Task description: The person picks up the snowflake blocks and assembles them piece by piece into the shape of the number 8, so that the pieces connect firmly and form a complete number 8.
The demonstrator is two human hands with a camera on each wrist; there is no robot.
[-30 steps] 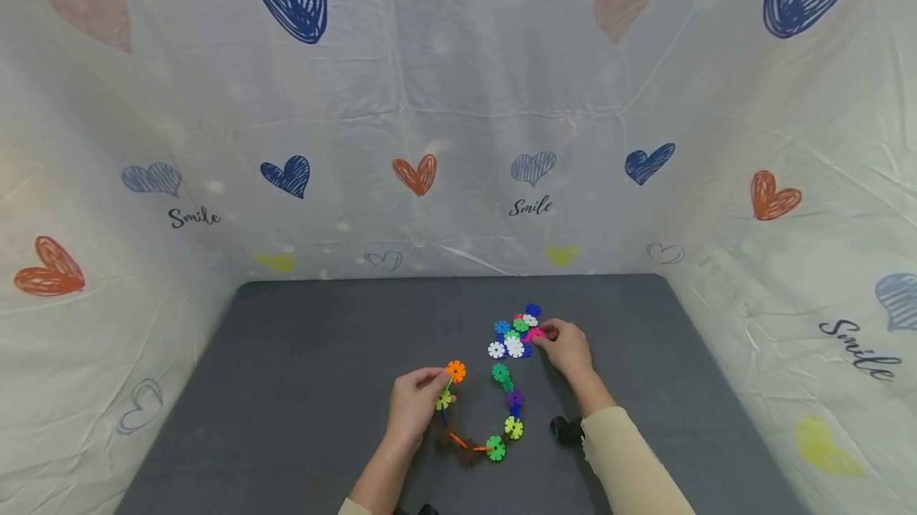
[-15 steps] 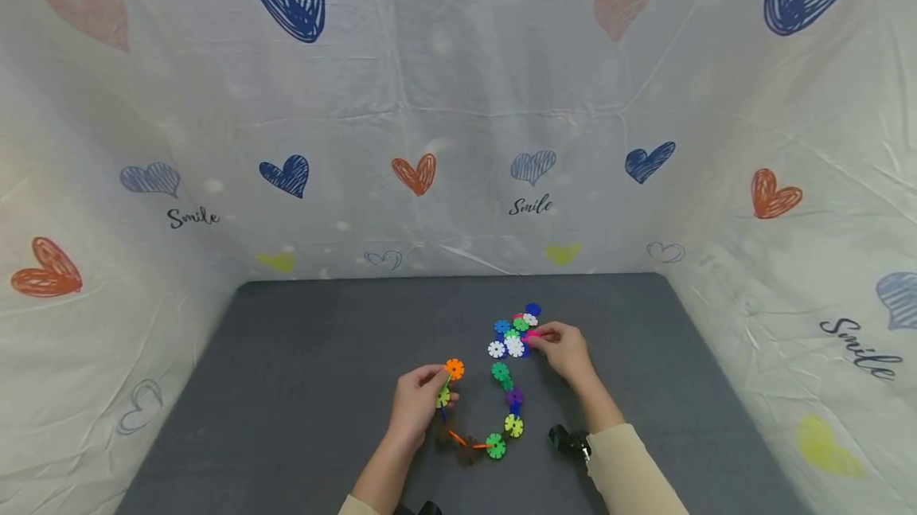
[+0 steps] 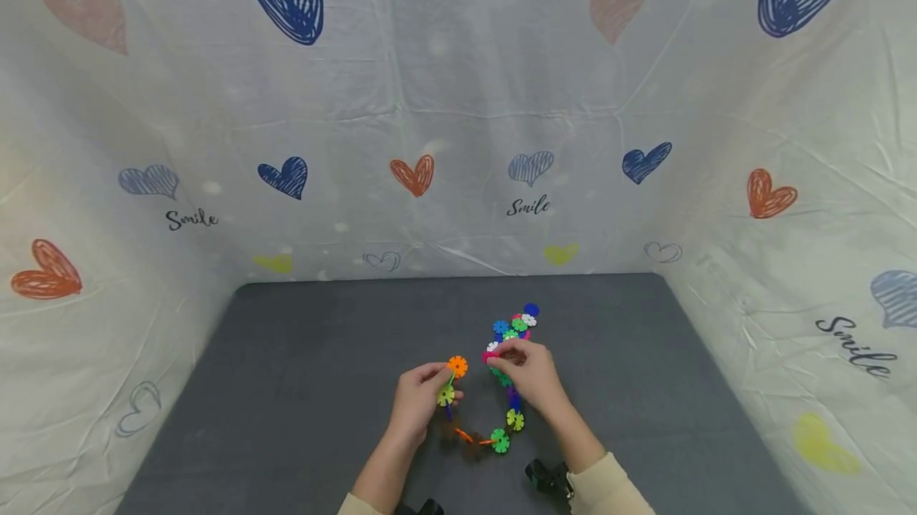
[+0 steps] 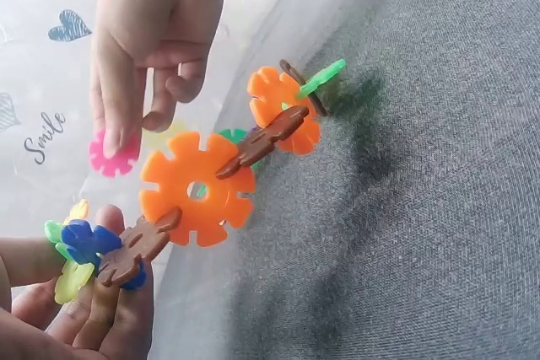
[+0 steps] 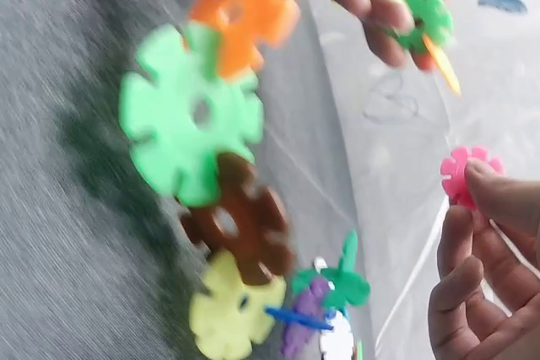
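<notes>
A chain of slotted plastic flower discs hangs in a loop over the dark table. My left hand [image 3: 418, 399] pinches it near one end, by the yellow-green disc [image 3: 446, 396], with an orange disc [image 3: 458, 367] at the tip. The chain's orange disc [image 4: 164, 196] and brown disc [image 4: 126, 263] show in the left wrist view, and its light green disc [image 5: 173, 115] in the right. My right hand [image 3: 533, 376] pinches a loose pink flower disc [image 5: 456, 176] between thumb and fingers, apart from the orange tip. It partly hides the chain's dark green far end [image 3: 501, 376].
Behind my right hand lies a small pile of loose discs, among them a blue disc [image 3: 500, 327] and a green disc [image 3: 519, 325]. A black wrist device [image 3: 546, 477] sits by the right sleeve. A heart-printed cloth [image 3: 458, 101] encloses the table [image 3: 322, 388].
My right hand has lifted the pink disc from the pile and brought it left and nearer, towards the left hand. The left hand has stayed nearly in place, still holding the chain.
</notes>
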